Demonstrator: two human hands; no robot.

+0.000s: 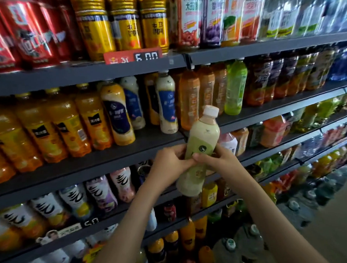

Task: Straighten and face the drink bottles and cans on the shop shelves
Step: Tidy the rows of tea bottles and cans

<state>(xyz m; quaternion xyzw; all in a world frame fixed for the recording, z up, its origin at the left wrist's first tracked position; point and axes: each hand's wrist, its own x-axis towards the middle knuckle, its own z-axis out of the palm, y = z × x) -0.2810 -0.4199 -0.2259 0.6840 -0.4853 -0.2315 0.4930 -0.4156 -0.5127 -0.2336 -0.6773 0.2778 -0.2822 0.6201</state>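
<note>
A pale green milky bottle [200,146] with a white cap is held off the shelf, tilted with its cap up and to the right. My left hand [168,162] grips its middle from the left. My right hand [215,159] grips it from the right, thumb across the label. It hangs in front of the second shelf's edge [109,162]. Similar cream bottles with dark blue labels [166,105] stand upright on that shelf just above, next to an orange-cream one [117,114].
Orange juice bottles [51,125] fill the shelf's left, amber tea and green bottles [235,86] its right. Red and gold cans [124,21] stand on the top shelf. Lower shelves hold more drinks; large water jugs [238,248] sit on the floor.
</note>
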